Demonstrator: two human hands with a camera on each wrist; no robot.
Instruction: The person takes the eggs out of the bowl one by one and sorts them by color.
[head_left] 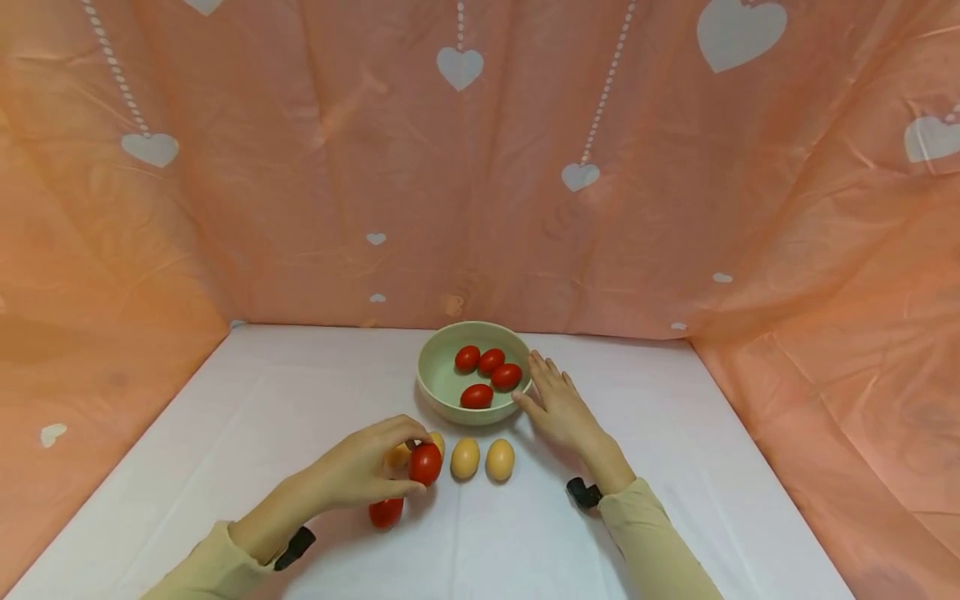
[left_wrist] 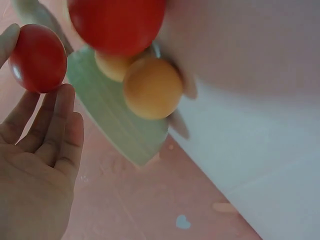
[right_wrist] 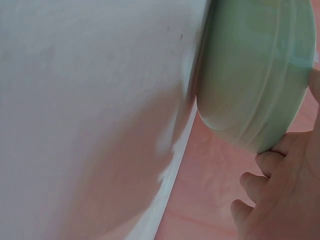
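My left hand point(head_left: 375, 462) pinches a glossy red egg point(head_left: 425, 463) between thumb and fingertips, held just above the table. In the left wrist view this red egg point(left_wrist: 39, 59) sits at the tips of the fingers. Another red egg point(head_left: 386, 512) lies below that hand, partly covered by it. Beside the held egg are several yellow-brown eggs point(head_left: 465, 459), some partly hidden by the left hand. A pale green bowl point(head_left: 442, 403) holds several red eggs point(head_left: 477, 396). My right hand point(head_left: 562, 408) touches the bowl's right side, thumb and fingers spread along the rim and outer wall.
A white cloth point(head_left: 300, 375) covers the table. Pink-orange curtains point(head_left: 510, 250) with pale hearts stand behind and at both sides. Black wrist cameras point(head_left: 582, 493) are worn on both wrists.
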